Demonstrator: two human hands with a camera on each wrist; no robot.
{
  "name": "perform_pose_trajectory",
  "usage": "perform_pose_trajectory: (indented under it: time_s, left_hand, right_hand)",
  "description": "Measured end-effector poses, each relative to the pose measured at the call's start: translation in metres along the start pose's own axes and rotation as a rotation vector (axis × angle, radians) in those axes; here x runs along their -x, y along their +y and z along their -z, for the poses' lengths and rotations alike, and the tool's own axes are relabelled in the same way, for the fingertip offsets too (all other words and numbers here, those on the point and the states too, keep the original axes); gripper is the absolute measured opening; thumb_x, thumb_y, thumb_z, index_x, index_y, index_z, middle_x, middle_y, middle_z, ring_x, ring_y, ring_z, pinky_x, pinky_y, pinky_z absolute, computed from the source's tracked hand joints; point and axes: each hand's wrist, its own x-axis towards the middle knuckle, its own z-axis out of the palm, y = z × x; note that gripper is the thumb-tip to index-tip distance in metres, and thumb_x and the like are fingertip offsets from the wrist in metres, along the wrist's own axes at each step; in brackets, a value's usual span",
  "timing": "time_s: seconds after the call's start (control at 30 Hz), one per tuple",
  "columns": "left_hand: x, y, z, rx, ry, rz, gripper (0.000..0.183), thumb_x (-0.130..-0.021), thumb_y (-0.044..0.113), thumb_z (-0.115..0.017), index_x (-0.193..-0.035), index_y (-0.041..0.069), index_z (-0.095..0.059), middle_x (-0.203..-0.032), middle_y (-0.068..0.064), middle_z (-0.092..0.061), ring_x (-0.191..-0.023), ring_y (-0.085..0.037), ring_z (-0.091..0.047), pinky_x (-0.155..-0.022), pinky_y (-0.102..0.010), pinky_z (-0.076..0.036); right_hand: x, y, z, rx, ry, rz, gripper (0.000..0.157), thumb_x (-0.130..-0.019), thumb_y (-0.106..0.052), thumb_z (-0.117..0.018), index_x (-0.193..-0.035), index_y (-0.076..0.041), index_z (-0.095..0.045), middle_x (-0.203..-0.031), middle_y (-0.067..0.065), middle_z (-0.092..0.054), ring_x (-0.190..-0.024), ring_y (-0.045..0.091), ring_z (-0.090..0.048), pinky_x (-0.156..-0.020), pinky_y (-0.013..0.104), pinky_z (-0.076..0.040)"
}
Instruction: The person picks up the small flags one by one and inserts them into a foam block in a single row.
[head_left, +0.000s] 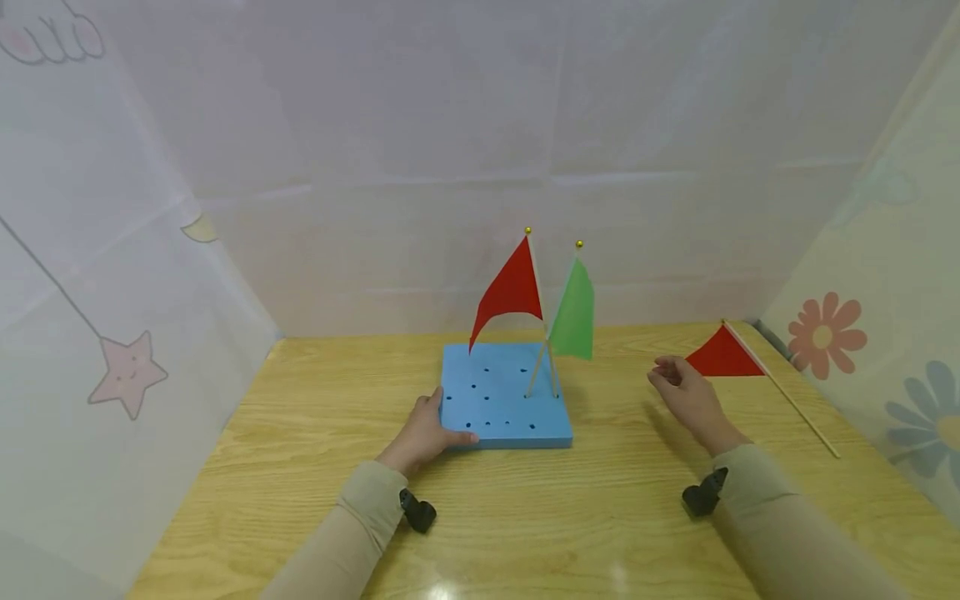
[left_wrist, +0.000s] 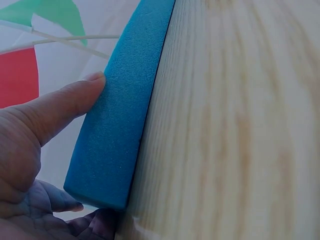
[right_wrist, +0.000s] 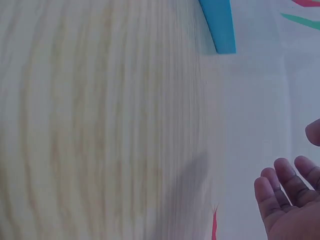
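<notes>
A blue board (head_left: 504, 410) dotted with small holes lies flat on the wooden table. My left hand (head_left: 423, 433) holds its near left corner, thumb over the front edge and fingers along the left side; the left wrist view shows the thumb (left_wrist: 70, 105) against the board's side (left_wrist: 117, 110). A red flag (head_left: 513, 283) and a green flag (head_left: 573, 312) stand in holes toward the board's right, their sticks leaning and crossing. My right hand (head_left: 693, 404) hovers to the right of the board, fingers loosely bent around nothing. Beside it lies another red flag (head_left: 726, 354).
The lying flag's stick (head_left: 802, 408) runs along the right side of the wooden table (head_left: 592, 517). Pale cloth walls enclose the back and both sides, with a star print (head_left: 129, 375) on the left and a flower print (head_left: 825, 336) on the right.
</notes>
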Motion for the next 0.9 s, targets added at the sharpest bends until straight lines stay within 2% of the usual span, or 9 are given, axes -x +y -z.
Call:
perform_pose_trajectory:
  time_s: [0.53, 0.9]
  left_hand:
    - [0.001, 0.003, 0.003, -0.004, -0.001, 0.009, 0.118, -0.080, 0.026, -0.093, -0.164, -0.002, -0.014, -0.157, -0.031, -0.027, -0.142, -0.044, -0.036, -0.115, -0.055, -0.032]
    - [-0.002, -0.001, 0.000, -0.010, -0.003, 0.000, 0.118, -0.080, 0.026, -0.093, -0.163, -0.004, -0.014, -0.156, -0.032, -0.028, -0.141, -0.044, -0.037, -0.115, -0.055, -0.033]
  right_hand:
    - [0.006, 0.030, 0.034, 0.038, 0.001, -0.060, 0.062, -0.111, -0.035, -0.044, -0.148, 0.014, -0.036, -0.142, 0.039, -0.043, -0.128, 0.056, -0.044, -0.098, 0.063, -0.043]
    - [0.013, 0.045, 0.051, 0.077, 0.027, -0.085, 0.063, -0.112, -0.035, -0.040, -0.148, 0.016, -0.033, -0.142, 0.042, -0.040, -0.127, 0.060, -0.042, -0.095, 0.066, -0.043]
